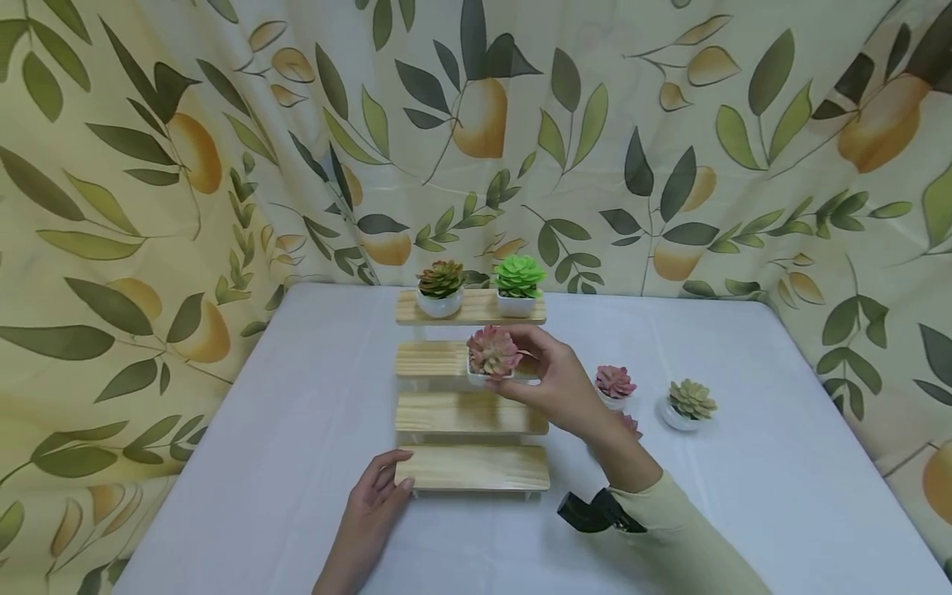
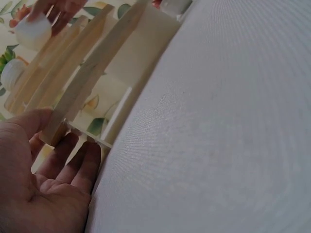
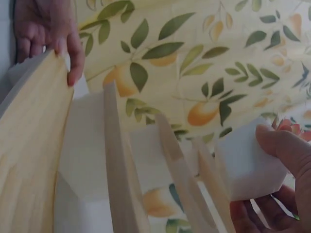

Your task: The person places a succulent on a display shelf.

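Note:
My right hand (image 1: 554, 384) holds a pink potted succulent (image 1: 494, 354) by its white pot, over the second tier from the back of a stepped wooden display stand (image 1: 472, 468). In the right wrist view, thumb and fingers span the sides of that white faceted pot (image 3: 250, 160). At the front tier's left end, my left hand (image 1: 377, 492) grips the board, thumb on one face and fingers curled beneath, as the left wrist view shows. On the back tier stand a reddish-green succulent (image 1: 440, 287) in a round white pot and a bright green succulent (image 1: 518, 283) in a square one.
Right of the stand, on the white-covered table (image 1: 773, 463), are a pink succulent (image 1: 616, 383), another pink one (image 1: 630, 424) partly hidden by my right forearm, and a pale green succulent (image 1: 691, 401). A leaf-and-fruit patterned curtain (image 1: 476, 190) hangs behind.

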`<state>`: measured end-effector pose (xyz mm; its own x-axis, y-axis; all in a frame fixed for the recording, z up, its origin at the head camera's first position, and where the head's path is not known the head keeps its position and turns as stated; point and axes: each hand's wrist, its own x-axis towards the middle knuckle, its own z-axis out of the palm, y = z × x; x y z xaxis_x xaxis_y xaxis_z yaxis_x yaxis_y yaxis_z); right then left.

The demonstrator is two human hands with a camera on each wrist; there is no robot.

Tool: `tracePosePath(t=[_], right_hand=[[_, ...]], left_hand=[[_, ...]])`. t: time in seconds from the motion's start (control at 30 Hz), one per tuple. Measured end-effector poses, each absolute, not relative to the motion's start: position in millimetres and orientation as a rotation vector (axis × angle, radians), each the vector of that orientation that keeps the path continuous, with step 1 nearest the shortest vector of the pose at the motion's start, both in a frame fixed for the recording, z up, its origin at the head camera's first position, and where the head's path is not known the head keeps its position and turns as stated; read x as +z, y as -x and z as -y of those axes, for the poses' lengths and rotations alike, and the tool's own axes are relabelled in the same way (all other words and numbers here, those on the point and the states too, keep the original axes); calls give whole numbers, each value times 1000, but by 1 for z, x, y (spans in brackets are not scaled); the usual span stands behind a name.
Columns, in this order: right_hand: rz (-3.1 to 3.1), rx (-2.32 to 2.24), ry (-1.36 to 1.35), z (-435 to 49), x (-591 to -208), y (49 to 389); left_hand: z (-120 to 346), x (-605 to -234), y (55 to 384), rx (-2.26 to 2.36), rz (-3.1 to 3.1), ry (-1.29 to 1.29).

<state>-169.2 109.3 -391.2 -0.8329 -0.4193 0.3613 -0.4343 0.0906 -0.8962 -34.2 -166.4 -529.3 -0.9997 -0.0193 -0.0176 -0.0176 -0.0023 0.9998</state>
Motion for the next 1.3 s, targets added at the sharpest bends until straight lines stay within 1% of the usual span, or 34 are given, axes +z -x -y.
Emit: tracePosePath(t=[0.27,0.53,0.8,1.3], right_hand=[[2285,1949,-977,-75,-391,178],[2301,1910,-935,-58,-391,184],[2333,1876,-904,-48,-392,185],[2442,1770,-907,-47,-393,186]], left_hand=[[169,-532,35,-2276,2202,-20],[167,-532,36,-2279,2212,-19],[169,-532,36,-2274,2210,-25],[167,-529,36,-2284,2198,-48]])
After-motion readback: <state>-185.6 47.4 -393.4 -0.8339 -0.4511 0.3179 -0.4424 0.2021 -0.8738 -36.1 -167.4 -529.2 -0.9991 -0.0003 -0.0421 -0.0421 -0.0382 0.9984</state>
